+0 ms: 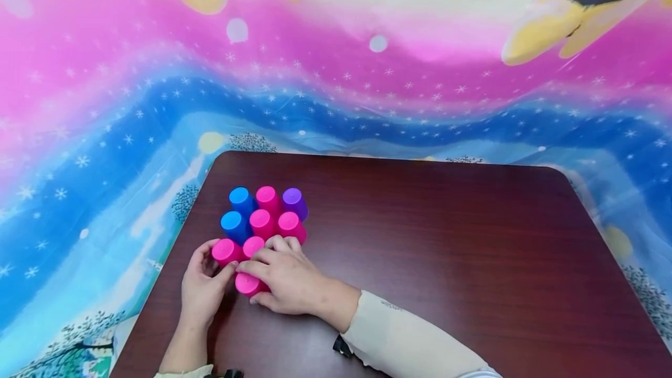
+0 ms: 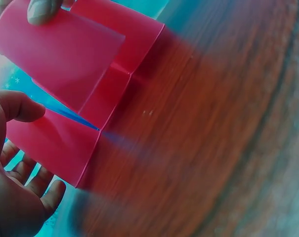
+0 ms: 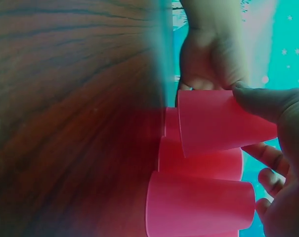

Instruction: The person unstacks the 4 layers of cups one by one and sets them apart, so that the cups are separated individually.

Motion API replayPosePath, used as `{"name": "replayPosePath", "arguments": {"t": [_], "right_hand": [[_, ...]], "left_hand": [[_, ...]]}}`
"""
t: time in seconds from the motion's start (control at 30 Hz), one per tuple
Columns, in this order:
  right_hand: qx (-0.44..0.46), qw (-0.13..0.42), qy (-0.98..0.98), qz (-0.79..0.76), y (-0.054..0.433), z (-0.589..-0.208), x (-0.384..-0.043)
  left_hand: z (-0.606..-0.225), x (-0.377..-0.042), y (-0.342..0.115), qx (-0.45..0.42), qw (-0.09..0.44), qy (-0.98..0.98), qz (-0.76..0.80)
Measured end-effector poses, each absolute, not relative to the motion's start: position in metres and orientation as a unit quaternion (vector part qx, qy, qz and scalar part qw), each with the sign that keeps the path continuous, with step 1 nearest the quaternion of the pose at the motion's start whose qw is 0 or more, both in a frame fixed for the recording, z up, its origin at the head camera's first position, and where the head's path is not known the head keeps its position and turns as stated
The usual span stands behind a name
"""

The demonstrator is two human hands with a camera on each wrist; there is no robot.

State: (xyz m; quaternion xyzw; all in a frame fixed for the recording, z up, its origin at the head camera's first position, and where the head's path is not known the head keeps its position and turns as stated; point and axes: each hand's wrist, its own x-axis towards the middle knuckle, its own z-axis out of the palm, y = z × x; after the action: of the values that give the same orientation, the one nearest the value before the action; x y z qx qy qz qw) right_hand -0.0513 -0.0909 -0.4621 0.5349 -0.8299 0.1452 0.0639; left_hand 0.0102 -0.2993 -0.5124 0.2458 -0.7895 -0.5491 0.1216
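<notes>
Upside-down plastic cups stand close together in rows on the dark wooden table. In the head view, my left hand (image 1: 202, 290) holds a pink cup (image 1: 226, 251) at the left front of the group, thumb on one side and fingers on the other. My right hand (image 1: 291, 282) grips another pink cup (image 1: 248, 284) in front of the rows. In the right wrist view, this held cup (image 3: 223, 121) has its rim a little off the tabletop. A pink cup (image 1: 254, 246) stands beside the left hand's cup, partly covered by right-hand fingers.
Behind are two blue cups (image 1: 236, 226), more pink cups (image 1: 262, 223) and a purple cup (image 1: 295, 203). The table (image 1: 446, 238) extends to the right, with a patterned pink and blue cloth (image 1: 341, 86) hanging past its far edge.
</notes>
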Motion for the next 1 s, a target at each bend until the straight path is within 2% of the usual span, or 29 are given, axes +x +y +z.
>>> {"name": "replayPosePath", "arguments": {"t": [1.0], "right_hand": [[0.525,0.102,-0.842,0.071,-0.104,-0.474,-0.041]], "left_hand": [[-0.507,0.012,-0.299,0.244,0.109,-0.787,-0.557]]}}
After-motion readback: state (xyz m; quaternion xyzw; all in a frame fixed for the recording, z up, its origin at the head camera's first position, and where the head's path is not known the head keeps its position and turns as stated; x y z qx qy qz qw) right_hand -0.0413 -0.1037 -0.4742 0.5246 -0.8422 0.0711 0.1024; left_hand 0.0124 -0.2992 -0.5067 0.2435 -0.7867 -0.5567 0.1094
